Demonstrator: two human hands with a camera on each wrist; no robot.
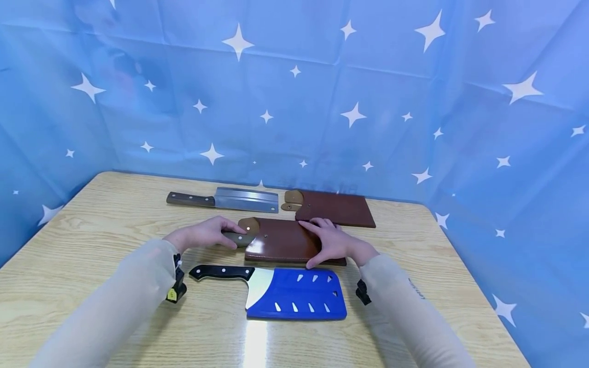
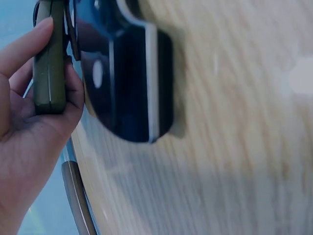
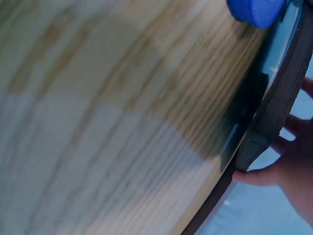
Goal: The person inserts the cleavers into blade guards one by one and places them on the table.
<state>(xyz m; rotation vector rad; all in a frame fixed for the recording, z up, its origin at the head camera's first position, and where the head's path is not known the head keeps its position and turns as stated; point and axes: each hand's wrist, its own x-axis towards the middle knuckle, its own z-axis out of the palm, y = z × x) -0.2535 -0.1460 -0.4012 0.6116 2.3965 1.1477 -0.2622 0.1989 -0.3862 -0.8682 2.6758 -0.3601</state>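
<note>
A cleaver with an olive-brown handle [image 1: 235, 239] lies mid-table, its blade hidden in a glossy brown leather sheath [image 1: 282, 241]. My left hand [image 1: 204, 234] grips that handle; the left wrist view shows the thumb on one side and fingers round the other. At the sheath's right end, my right hand [image 1: 335, 242] holds it between thumb and spread fingers. In the right wrist view, the thumb touches the corner of the sheath [image 3: 274, 110]. The tan strap flap [image 1: 249, 226] lies by the handle, near the left fingertips.
Nearer me lies a black-handled cleaver [image 1: 222, 272] in a blue slotted blade cover [image 1: 299, 296]. Behind my hands are a bare-bladed cleaver [image 1: 246, 199] and a second brown sheath [image 1: 338, 208]. A starry blue curtain [image 1: 294, 92] hangs behind the wooden table [image 1: 437, 286].
</note>
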